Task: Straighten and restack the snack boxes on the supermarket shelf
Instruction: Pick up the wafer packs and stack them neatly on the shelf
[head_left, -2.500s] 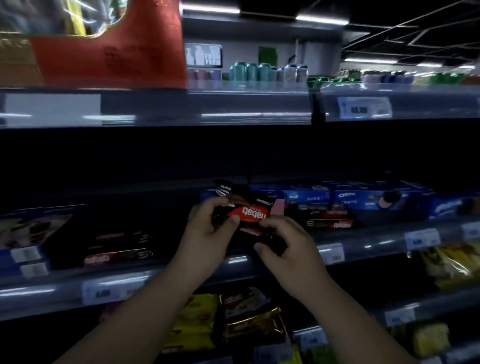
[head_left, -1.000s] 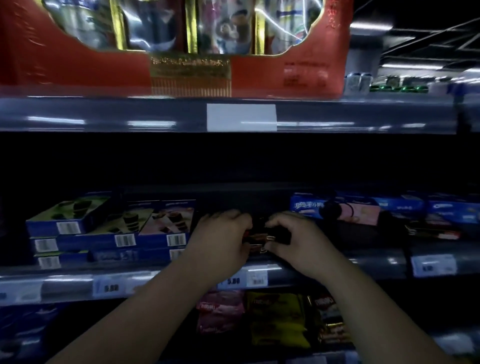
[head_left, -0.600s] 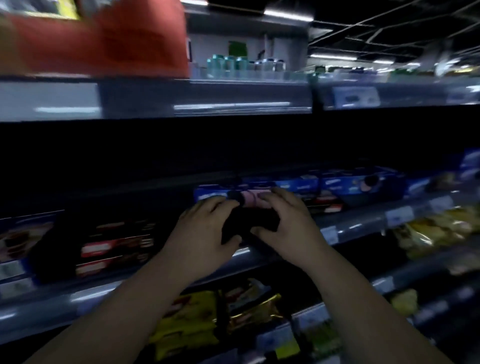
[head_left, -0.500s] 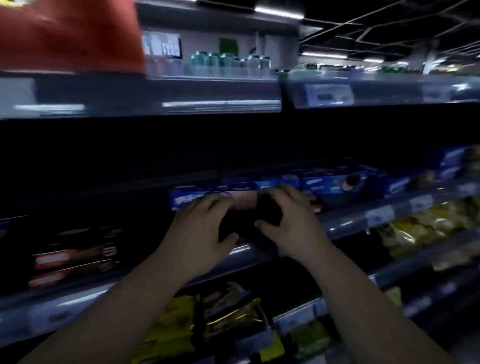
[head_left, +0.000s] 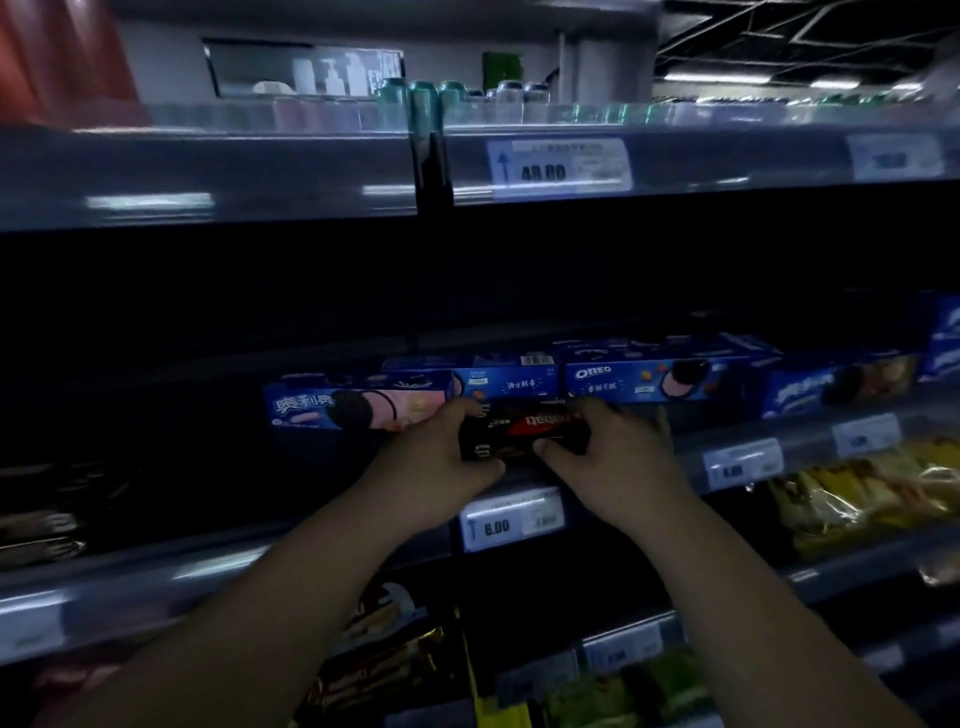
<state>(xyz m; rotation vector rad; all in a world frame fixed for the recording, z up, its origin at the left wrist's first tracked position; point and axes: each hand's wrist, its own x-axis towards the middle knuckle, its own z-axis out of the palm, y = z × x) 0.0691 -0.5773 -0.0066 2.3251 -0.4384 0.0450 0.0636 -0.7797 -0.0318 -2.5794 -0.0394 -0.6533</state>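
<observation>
A dark snack box with a red logo (head_left: 524, 428) sits at the front of the middle shelf (head_left: 613, 483), its label upside down. My left hand (head_left: 441, 457) grips its left end and my right hand (head_left: 608, 457) grips its right end, thumbs under the front. Just behind lie blue Oreo boxes: a pink-and-blue one (head_left: 358, 408) to the left, another blue one (head_left: 498, 376) straight behind, and a third (head_left: 660, 376) to the right.
More blue boxes (head_left: 836, 384) continue along the shelf to the right. Dark boxes (head_left: 47, 519) sit at the far left. Price tags (head_left: 511, 522) line the shelf rail. Yellow snack bags (head_left: 862, 493) fill the shelf below; cans (head_left: 447, 98) stand on the top shelf.
The view has swung right along the shelf and both hands moved with it. The dark box with the red logo now shows plainly between my hands in front of the Oreo boxes.
</observation>
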